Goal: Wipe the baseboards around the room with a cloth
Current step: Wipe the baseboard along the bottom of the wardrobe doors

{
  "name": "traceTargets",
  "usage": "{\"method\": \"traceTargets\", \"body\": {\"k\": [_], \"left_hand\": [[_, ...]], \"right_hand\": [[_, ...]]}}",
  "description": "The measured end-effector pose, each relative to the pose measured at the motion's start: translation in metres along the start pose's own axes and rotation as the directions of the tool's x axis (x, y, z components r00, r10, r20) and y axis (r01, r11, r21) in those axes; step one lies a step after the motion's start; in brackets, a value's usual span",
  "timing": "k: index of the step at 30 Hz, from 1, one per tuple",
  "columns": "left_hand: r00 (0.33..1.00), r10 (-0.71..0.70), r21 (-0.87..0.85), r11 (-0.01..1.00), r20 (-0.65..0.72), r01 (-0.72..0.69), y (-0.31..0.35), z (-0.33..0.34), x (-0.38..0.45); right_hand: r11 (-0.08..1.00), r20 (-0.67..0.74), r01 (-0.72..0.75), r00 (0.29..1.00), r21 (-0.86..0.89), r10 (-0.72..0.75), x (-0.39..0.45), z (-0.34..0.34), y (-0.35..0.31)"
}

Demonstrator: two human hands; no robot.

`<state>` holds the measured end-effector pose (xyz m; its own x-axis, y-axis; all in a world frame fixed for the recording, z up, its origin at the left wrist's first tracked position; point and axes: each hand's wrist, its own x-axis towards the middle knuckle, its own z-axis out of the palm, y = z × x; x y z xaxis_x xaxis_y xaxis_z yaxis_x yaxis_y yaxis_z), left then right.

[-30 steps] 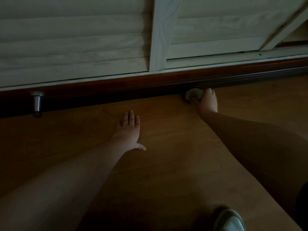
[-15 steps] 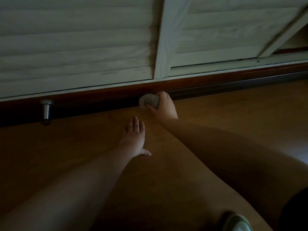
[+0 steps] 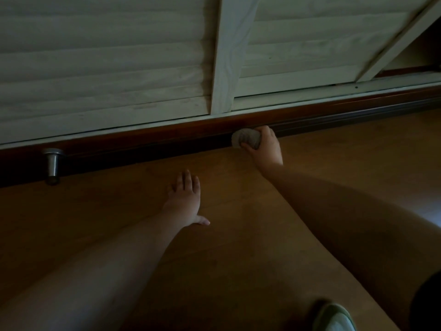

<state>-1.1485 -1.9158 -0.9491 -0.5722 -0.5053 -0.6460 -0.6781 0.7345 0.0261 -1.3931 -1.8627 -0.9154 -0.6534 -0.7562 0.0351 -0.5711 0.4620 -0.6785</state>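
Right hand [image 3: 265, 149] slid right along baseboard [image 3: 143, 146] | fingers gripping cloth [image 3: 245, 139] | left hand [image 3: 185, 199] flat, fingers straight, on floor [image 3: 334, 163]

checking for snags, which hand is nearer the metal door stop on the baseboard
Left. The left hand lies flat on the floor just right of the door stop; the right hand grips the cloth further right.

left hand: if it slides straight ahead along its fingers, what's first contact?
Probably the dark baseboard. The left hand lies flat on the wood floor, fingers pointing at it; only bare floor shows between. The metal doorstop sits off to the left, outside that line.
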Motion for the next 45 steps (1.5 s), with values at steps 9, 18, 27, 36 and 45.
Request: {"method": "traceTargets", "body": {"k": [9, 18, 27, 36, 45], "left_hand": [[1.0, -0.018, 0.002, 1.0, 0.017, 0.018, 0.004, -0.004, -0.003], [1.0, 0.0, 0.001, 1.0, 0.012, 0.0, 0.001, -0.002, -0.001], [1.0, -0.022, 0.001, 1.0, 0.012, 0.022, 0.003, -0.001, 0.0], [0.998, -0.055, 0.055, 0.997, 0.025, 0.053, 0.006, -0.003, 0.001], [1.0, -0.013, 0.023, 1.0, 0.026, 0.013, 0.001, -0.002, -0.001]], "right_hand": [[0.995, -0.053, -0.067, 0.997, -0.078, 0.063, 0.016, -0.039, 0.036], [0.973, -0.201, -0.229, 0.952, 0.026, 0.229, 0.004, -0.039, 0.044], [0.989, -0.04, 0.108, 0.994, 0.104, -0.104, -0.025, 0.029, -0.042], [0.979, 0.061, 0.123, 0.989, 0.161, -0.134, -0.027, 0.062, -0.082], [0.989, 0.029, 0.03, 0.999, 0.145, -0.035, 0.0, 0.016, -0.027]]}}
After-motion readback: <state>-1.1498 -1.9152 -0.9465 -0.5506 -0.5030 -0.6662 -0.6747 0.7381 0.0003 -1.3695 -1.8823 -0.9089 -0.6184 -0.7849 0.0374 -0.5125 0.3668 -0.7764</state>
